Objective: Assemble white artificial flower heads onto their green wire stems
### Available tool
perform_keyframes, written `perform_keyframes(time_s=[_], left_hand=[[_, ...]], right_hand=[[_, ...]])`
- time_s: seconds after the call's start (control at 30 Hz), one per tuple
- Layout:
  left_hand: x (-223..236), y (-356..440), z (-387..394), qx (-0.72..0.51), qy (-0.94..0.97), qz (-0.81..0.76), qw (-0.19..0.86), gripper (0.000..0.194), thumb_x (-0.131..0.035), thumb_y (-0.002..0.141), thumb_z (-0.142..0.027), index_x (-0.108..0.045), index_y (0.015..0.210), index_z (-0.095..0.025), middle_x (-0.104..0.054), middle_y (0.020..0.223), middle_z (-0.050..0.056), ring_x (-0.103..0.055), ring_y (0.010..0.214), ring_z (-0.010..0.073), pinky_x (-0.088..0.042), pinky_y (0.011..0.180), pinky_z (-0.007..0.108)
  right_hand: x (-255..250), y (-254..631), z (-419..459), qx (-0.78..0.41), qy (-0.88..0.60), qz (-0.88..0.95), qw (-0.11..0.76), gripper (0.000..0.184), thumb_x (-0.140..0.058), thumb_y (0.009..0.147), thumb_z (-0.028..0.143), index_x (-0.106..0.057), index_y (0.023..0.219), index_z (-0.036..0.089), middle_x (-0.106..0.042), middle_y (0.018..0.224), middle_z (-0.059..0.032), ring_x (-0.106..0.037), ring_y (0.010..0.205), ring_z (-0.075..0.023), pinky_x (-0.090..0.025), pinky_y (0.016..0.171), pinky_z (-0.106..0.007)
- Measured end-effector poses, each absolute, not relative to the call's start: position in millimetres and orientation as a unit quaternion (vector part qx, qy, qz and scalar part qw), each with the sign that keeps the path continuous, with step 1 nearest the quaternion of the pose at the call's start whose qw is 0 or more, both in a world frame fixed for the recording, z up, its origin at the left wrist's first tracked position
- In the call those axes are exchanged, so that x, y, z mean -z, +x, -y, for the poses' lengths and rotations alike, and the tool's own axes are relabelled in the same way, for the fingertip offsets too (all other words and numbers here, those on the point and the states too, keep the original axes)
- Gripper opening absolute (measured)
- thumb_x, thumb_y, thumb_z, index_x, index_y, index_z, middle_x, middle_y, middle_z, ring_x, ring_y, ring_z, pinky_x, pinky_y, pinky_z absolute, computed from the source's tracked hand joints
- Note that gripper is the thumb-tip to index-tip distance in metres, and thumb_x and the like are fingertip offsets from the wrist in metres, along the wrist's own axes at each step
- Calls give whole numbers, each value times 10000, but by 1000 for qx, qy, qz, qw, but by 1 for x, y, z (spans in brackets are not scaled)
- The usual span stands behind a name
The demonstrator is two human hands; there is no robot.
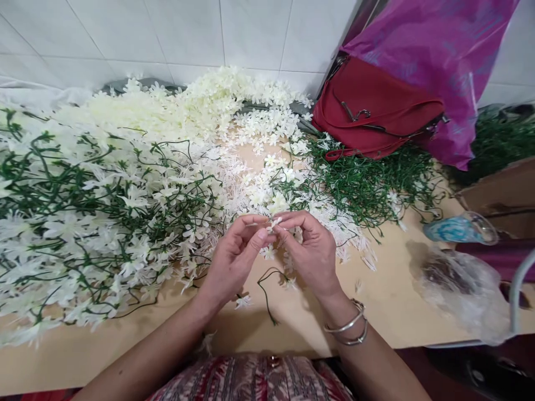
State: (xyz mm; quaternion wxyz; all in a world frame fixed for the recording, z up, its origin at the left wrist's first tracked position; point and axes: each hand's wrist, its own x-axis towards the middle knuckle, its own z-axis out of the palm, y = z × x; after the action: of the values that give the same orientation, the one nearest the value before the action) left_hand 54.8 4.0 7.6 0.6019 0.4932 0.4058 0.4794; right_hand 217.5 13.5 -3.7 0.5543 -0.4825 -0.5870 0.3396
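Observation:
Above the table's near half, my left hand (239, 253) and my right hand (310, 250) meet, thumbs and fingertips pinched around a small white artificial flower (275, 224). Fingers partly cover it, so its lower part is hidden. Just below the hands a green artificial stem (267, 295) with white petals lies on the tabletop. Loose white petals and thin white strands (251, 184) spread right behind the fingers. A big heap of finished-looking white flowers on green stems (137, 217) fills the left side, close to my left forearm.
Pale cream blossoms (200, 106) are piled along the tiled wall. Bare green stems (359, 178) lie at the right under a red bag (371, 106) and a purple plastic bag (434, 61). A blue-and-white cup (455, 228) and a clear plastic bag (463, 289) sit near the right edge.

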Motion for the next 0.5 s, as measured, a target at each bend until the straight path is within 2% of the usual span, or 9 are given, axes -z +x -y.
perform_keyframes(time_s=[0.07, 0.17, 0.23, 0.4, 0.5], left_hand=[[-10, 50, -4, -465, 558, -423, 542, 194, -622, 1040, -312, -646, 1204, -210, -754, 1139, 69, -739, 1014, 187, -572, 974, 354], [-17, 39, -4, -388, 701, -423, 422, 66, -644, 1017, -214, -689, 1065, -211, -730, 1042, 36, -700, 954, 164, -542, 877, 309], [-22, 31, -2, -316, 777, -386, 385, 57, -645, 1016, -181, -691, 1017, -215, -724, 998, 13, -689, 910, 152, -520, 822, 292], [-18, 22, 9, -211, 857, -356, 306, 88, -625, 1029, -172, -671, 1097, -204, -714, 1068, 40, -692, 937, 195, -513, 792, 322], [-12, 26, 16, -172, 908, -282, 257, 122, -685, 1000, -198, -673, 1121, -194, -713, 1110, 55, -676, 971, 219, -509, 805, 340]], right_hand=[[3, 219, -13, -293, -482, 593, 574, 129, -733, 930, 144, -714, 875, 259, -748, 956, -14, -729, 1005, -210, -546, 957, -412], [1, 223, -15, -274, -477, 576, 605, 147, -744, 914, 124, -709, 865, 258, -747, 932, -10, -732, 951, -206, -560, 932, -412], [0, 227, -16, -274, -475, 561, 620, 151, -759, 900, 125, -701, 849, 254, -749, 904, -7, -736, 931, -208, -566, 922, -409], [-1, 234, -17, -280, -500, 535, 620, 171, -802, 872, 165, -661, 839, 255, -762, 895, -3, -758, 938, -226, -562, 917, -412], [-1, 235, -16, -278, -505, 540, 613, 173, -799, 880, 181, -652, 831, 258, -751, 885, -1, -750, 939, -226, -546, 907, -403]])
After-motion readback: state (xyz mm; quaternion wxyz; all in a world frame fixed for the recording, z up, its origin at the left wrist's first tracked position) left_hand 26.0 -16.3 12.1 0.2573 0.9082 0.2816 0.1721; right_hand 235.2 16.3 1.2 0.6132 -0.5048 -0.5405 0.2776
